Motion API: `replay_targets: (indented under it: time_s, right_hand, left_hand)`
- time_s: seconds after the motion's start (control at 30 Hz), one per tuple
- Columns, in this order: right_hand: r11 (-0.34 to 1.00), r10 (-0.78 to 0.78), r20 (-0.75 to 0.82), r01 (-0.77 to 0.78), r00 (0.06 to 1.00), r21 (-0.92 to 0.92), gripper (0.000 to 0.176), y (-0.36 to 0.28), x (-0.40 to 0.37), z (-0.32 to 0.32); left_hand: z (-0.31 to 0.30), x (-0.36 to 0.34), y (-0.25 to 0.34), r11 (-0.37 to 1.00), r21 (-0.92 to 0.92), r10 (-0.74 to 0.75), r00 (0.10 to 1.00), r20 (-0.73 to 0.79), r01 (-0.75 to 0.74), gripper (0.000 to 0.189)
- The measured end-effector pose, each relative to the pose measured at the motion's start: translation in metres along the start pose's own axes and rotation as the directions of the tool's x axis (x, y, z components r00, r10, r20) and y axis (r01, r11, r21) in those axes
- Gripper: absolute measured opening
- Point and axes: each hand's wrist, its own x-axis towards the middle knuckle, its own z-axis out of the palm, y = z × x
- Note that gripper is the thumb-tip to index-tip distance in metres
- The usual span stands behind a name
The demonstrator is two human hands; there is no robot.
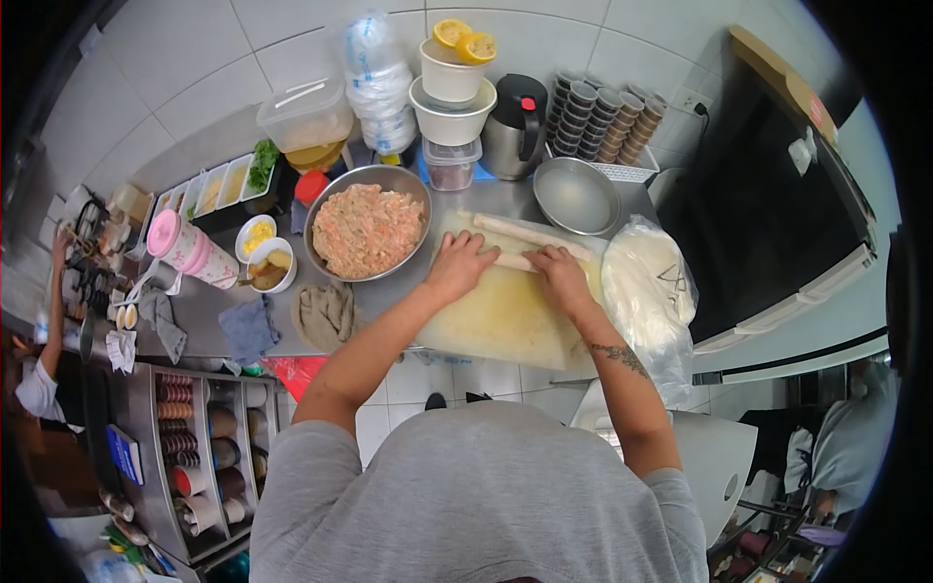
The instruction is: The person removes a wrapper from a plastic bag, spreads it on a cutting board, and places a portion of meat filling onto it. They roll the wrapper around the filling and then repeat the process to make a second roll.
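On the pale yellow cutting board [505,316], my left hand [462,265] and my right hand [564,279] press their bent fingers on the two ends of a long thin spring roll [513,261]. Part of that roll is hidden under the fingers. Just beyond it lies a second pale spring roll [533,235]. A steel bowl [309,243] heaped with pinkish minced filling [367,231] stands to the left of the board. Right of the board, white wrapper sheets [641,277] lie in a clear plastic bag. Behind my right hand is a metal bowl [575,197] that seems to hold liquid.
White tubs [452,115] topped with halved lemons, a steel jug [515,126] and stacked small cups [598,117] line the back. Left are cloths [326,316], small bowls [270,267] and a pink-lidded tumbler [190,248]. Another person's arm [58,301] shows far left.
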Motion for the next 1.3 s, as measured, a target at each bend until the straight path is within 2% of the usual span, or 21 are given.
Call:
replay_targets:
  time_s: [0.03,0.13,0.23,0.37,0.47,0.53,0.77,0.83,0.87,0.93,0.97,1.03,1.07,1.13,1.17,1.27,1.3]
  right_hand:
    - [0.999,-0.016,0.002,0.016,1.0,-0.052,0.039,-0.001,0.001,0.001]
    - [0.98,-0.167,-0.152,0.147,0.974,-0.137,0.041,-0.021,-0.002,0.008]
    - [0.975,-0.13,-0.218,0.085,0.967,-0.206,0.044,-0.027,-0.002,0.021]
    - [0.986,-0.1,-0.206,0.068,0.973,-0.153,0.041,-0.02,0.008,0.026]
    - [0.989,-0.066,-0.157,0.044,0.985,-0.143,0.037,-0.014,0.013,0.027]
    - [0.993,-0.033,-0.109,0.02,0.993,-0.115,0.034,-0.014,0.014,0.024]
    - [0.995,-0.098,-0.05,0.097,0.994,-0.031,0.034,-0.018,-0.005,0.019]
    - [0.998,-0.055,0.026,0.056,0.998,-0.04,0.035,-0.033,-0.01,0.01]
    - [0.998,-0.034,0.008,0.034,0.999,-0.046,0.034,-0.037,-0.011,0.009]
    - [0.998,0.003,-0.031,-0.005,1.0,-0.058,0.032,-0.046,-0.009,0.005]
    - [0.994,0.106,-0.017,-0.106,0.994,0.002,0.031,-0.052,-0.008,0.001]
    - [0.943,0.309,0.036,-0.311,0.95,0.121,0.03,-0.071,-0.01,-0.014]
    - [0.907,0.34,0.055,-0.343,0.939,0.243,0.029,-0.076,-0.013,-0.019]
    - [0.793,0.394,0.1,-0.393,0.914,0.466,0.028,-0.083,-0.017,-0.033]
    - [0.746,0.384,0.084,-0.362,0.919,0.559,0.026,-0.091,-0.018,-0.04]
    - [0.592,0.37,-0.006,-0.23,0.929,0.772,0.022,-0.117,-0.019,-0.061]
    - [0.558,0.368,-0.061,-0.168,0.928,0.813,0.021,-0.123,-0.02,-0.068]
  left_hand:
    - [0.001,0.003,-0.002,1.0,-0.001,-0.003,1.0,0.013,0.003,0.038]
    - [-0.002,0.011,-0.007,0.999,-0.043,-0.023,0.998,0.061,0.026,0.039]
    - [-0.001,0.015,-0.009,1.0,-0.023,-0.012,0.999,0.047,0.013,0.04]
    - [0.01,0.009,-0.007,0.998,0.03,0.062,0.996,-0.068,-0.061,0.038]
    - [0.011,0.01,-0.008,0.998,0.022,0.059,0.997,-0.043,-0.058,0.038]
    - [0.009,0.01,-0.005,0.999,0.018,0.045,0.999,0.019,-0.045,0.038]
    - [-0.009,-0.002,0.014,0.997,-0.075,-0.01,0.979,0.205,0.025,0.033]
    - [-0.019,0.007,0.016,0.971,-0.193,-0.05,0.908,0.415,0.142,0.032]
    - [-0.025,0.014,0.015,0.948,-0.24,-0.056,0.856,0.514,0.207,0.031]
    - [-0.052,0.026,0.015,0.928,-0.304,0.0,0.817,0.576,0.215,0.033]
    - [-0.069,0.033,0.015,0.917,-0.333,0.027,0.796,0.604,0.221,0.034]
    - [-0.115,0.04,0.02,0.959,-0.255,0.031,0.85,0.525,0.123,0.033]
    - [-0.136,0.042,0.025,0.974,-0.214,0.041,0.872,0.487,0.074,0.032]
    - [-0.165,0.044,0.037,0.954,-0.29,0.063,0.888,0.456,0.081,0.029]
    - [-0.176,0.046,0.043,0.942,-0.327,0.075,0.895,0.44,0.082,0.028]
    - [-0.191,0.039,0.078,0.927,-0.35,0.24,0.93,0.277,-0.134,0.022]
    - [-0.197,0.036,0.087,0.899,-0.422,0.238,0.94,0.246,-0.118,0.021]
